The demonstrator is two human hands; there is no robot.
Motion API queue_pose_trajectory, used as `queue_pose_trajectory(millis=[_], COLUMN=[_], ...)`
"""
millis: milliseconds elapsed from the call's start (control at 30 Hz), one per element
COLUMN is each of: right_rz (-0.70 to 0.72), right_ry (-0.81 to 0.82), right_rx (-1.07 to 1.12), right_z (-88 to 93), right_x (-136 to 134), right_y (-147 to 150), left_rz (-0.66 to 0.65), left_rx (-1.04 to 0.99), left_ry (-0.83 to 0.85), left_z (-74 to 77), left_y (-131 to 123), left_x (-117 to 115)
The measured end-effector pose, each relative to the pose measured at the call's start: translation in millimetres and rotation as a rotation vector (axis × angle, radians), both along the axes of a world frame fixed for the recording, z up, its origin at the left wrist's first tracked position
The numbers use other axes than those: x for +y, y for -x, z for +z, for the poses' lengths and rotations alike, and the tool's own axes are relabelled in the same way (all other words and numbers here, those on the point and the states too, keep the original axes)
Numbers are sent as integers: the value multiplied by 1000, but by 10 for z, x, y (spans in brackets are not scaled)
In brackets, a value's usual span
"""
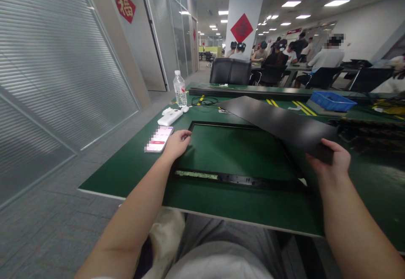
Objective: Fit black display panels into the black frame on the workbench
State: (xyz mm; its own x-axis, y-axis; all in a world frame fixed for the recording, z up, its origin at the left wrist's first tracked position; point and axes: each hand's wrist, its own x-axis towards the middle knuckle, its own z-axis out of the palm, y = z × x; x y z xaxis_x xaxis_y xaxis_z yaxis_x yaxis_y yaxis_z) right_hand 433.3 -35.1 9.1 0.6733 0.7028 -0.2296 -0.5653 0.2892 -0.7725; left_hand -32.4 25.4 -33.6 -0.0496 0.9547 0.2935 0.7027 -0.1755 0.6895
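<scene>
I have the right hand [332, 161] at centre right grasping one dark panel [278, 123] by its near corner, part of the grip hidden by the panel itself. The panel slants over one black bezel [240, 180], covering its upper right corner; the bezel lies mid-view on the green counter [126, 173]. At centre left, the left hand [178, 144] rests bent-fingered at the bezel's edge, but I can't tell whether it grips. Both forearms are cut off at the lower edge. I count one phone [163, 138] and one bottle [179, 90], left of centre, plus one blue bin [332, 101], upper right
</scene>
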Motion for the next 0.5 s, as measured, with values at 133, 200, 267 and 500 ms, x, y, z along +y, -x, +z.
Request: queue_pose_trajectory(millis=[133, 200, 267, 500], right_rz=[68, 97, 126, 195], right_ry=[-1, -35, -58, 77], right_rx=[41, 46, 37, -94], right_z=[42, 62, 68, -31], right_x=[-36, -55, -73, -97], right_y=[47, 96, 134, 109], left_rz=[32, 24, -3, -153], left_rx=[-220, -391, -627, -1194], left_ry=[24, 53, 129, 306], left_z=[23, 40, 69, 220], left_y=[-32, -64, -87, 7], left_x=[-27, -31, -29, -74])
